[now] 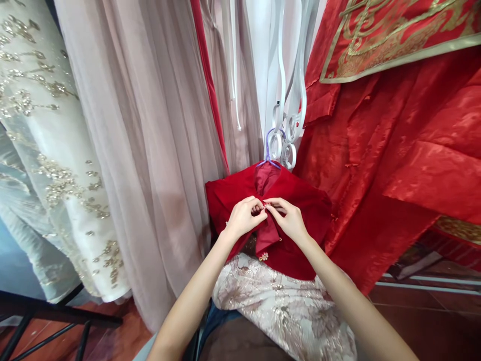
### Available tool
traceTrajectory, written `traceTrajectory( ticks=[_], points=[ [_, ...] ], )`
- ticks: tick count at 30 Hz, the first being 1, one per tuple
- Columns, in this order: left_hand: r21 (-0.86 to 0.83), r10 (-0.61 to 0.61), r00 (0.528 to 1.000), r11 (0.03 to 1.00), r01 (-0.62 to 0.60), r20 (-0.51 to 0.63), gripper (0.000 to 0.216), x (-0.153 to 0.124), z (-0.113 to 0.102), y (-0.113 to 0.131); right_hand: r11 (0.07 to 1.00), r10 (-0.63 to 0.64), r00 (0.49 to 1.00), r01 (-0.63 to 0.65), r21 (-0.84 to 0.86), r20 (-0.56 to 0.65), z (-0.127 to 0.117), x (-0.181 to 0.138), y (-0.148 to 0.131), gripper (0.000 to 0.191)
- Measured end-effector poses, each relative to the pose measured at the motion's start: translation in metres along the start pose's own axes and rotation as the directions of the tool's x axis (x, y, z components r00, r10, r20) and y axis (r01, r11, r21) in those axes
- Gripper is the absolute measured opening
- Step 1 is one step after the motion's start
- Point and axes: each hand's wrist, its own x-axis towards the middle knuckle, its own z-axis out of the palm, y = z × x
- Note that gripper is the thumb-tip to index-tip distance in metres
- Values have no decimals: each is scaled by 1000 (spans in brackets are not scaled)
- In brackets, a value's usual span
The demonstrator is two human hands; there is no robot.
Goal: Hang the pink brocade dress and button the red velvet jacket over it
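A dark red velvet jacket point(304, 200) hangs in front of me on a purple hanger point(268, 145), its lighter red lining showing at the neck. My left hand point(246, 214) pinches the jacket's front edge just below the collar. From the other side my right hand point(286, 216) pinches the same spot, the fingertips of both hands almost meeting. Whatever small fastening lies between them is mostly hidden. Lower on the front edge sits a jewelled flower-shaped button point(264, 256). Below the jacket shows a pale embroidered skirt point(278, 291) with shiny floral patterns.
The purple hanger hooks onto a white scrolled metal rack point(295, 120). Pinkish sheer fabric point(150, 125) hangs to the left, beside a white gown point(52, 150) with gold beading. Red satin garments point(376, 150) fill the right side. A black-legged stool point(56, 313) stands at lower left.
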Motion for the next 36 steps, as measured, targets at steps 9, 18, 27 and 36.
traceTrajectory(
  ticks=[9, 18, 27, 36],
  points=[
    [-43, -3, 999, 999, 5, 43, 5, 4, 0, -8, 1000, -5, 1000, 5, -7, -6, 2, -1, 4, 20],
    [-146, 71, 992, 988, -55, 106, 8, 10, -3, -21, 1000, 10, 1000, -10, 1, -5, 1, -1, 9, 22],
    [-131, 97, 982, 988, -76, 162, 11, 15, -5, -26, 1000, -7, 1000, 7, -11, 21, -2, -1, 12, 22],
    [-106, 140, 973, 987, -122, 182, 7, 18, -8, -22, 999, -17, 996, 20, -34, 93, -8, 5, 14, 19]
  ],
)
